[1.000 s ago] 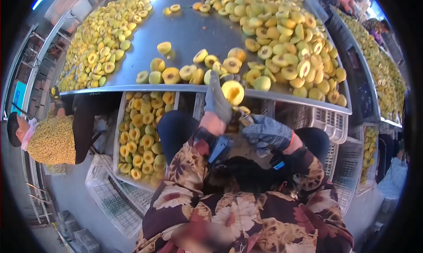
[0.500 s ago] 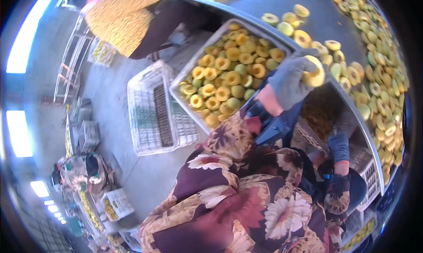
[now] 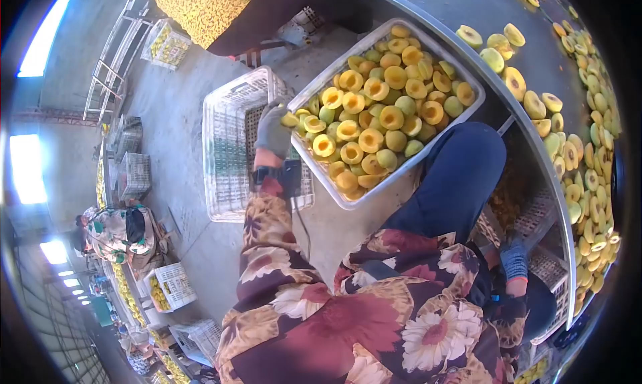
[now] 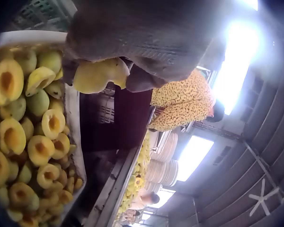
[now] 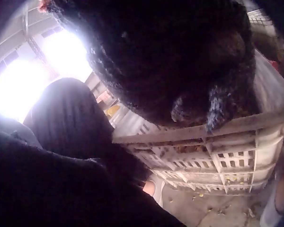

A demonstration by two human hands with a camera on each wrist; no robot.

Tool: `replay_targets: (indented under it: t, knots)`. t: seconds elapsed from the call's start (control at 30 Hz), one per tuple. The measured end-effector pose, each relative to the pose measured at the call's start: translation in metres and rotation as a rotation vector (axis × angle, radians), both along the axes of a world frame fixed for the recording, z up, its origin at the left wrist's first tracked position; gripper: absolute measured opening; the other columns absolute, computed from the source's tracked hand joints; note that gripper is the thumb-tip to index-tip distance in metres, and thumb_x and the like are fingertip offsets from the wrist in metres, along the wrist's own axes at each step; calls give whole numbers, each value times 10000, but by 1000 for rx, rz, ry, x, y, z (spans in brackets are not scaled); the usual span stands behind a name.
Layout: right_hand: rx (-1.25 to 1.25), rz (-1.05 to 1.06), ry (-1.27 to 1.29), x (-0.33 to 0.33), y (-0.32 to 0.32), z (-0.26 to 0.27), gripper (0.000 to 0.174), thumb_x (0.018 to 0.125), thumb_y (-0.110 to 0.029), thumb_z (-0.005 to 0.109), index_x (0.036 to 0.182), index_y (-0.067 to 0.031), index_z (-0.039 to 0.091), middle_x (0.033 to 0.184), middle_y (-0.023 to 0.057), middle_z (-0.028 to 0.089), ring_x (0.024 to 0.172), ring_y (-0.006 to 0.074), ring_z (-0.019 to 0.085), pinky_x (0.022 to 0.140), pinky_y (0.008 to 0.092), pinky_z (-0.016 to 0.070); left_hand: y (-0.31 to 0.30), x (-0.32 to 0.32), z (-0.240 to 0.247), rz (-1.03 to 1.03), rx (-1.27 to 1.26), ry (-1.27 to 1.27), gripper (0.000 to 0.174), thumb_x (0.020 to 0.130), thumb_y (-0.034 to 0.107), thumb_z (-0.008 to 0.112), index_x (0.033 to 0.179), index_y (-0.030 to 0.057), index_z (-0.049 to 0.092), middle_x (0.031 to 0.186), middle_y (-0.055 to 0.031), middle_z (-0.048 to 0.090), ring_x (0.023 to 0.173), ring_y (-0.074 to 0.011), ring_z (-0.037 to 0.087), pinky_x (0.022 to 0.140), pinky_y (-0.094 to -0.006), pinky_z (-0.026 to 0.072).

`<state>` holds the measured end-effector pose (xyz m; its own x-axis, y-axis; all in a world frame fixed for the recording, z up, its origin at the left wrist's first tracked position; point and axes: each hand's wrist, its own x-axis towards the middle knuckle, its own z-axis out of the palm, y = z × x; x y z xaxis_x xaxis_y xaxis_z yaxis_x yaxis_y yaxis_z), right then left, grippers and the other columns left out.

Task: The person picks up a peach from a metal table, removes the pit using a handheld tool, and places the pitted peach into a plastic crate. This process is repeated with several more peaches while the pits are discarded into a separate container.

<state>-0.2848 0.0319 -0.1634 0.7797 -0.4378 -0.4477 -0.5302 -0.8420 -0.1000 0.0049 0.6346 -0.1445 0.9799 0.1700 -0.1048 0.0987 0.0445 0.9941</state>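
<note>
My grey-gloved left hand [image 3: 273, 133] pinches yellow-green fruit halves [image 3: 289, 119] at the left corner of a white crate [image 3: 314, 172] full of pitted fruit halves. In the left wrist view, the glove [image 4: 137, 40] holds the fruit [image 4: 100, 75] beside the crate's rim [image 4: 73, 113]. Under the table edge is my blue-gloved right hand [image 3: 513, 260]. The right wrist view shows that dark glove [image 5: 175, 56] over a slatted crate's rim [image 5: 199, 134], fingertips bent down; whether it holds anything is hidden.
A second white crate [image 3: 224, 163] stands on the floor left of the full one. The metal table [image 3: 461, 53] bears scattered and heaped fruit halves [image 3: 592, 183]. A person in a yellow patterned top [image 3: 200, 10] sits beyond; another [image 3: 120, 233] is at the left.
My left hand has moved left from the table edge, past the full crate, with fruit in its fingers. My right hand has lowered beneath the table edge. The head view has turned left.
</note>
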Motion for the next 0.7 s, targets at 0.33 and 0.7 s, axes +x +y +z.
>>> replay_targets:
  t: [0.33, 0.7]
  knots:
    - [0, 153, -60, -27, -4, 2, 392, 819, -230, 577, 1143, -9, 587, 1012, 281, 600, 958, 435, 572, 840, 462, 471, -19, 67, -51, -89, 917, -47, 532, 664, 174, 739, 1136, 24, 545, 1095, -169, 578, 1001, -307, 572, 894, -351, 459]
    - [115, 91, 55, -32, -13, -25, 406, 821, -198, 559, 1193, -35, 563, 1114, 266, 580, 1020, 415, 564, 858, 435, 468, 38, 4, -37, -48, 327, 129, 503, 728, -42, 637, 1213, -23, 505, 1086, -101, 578, 963, -165, 567, 869, -268, 465]
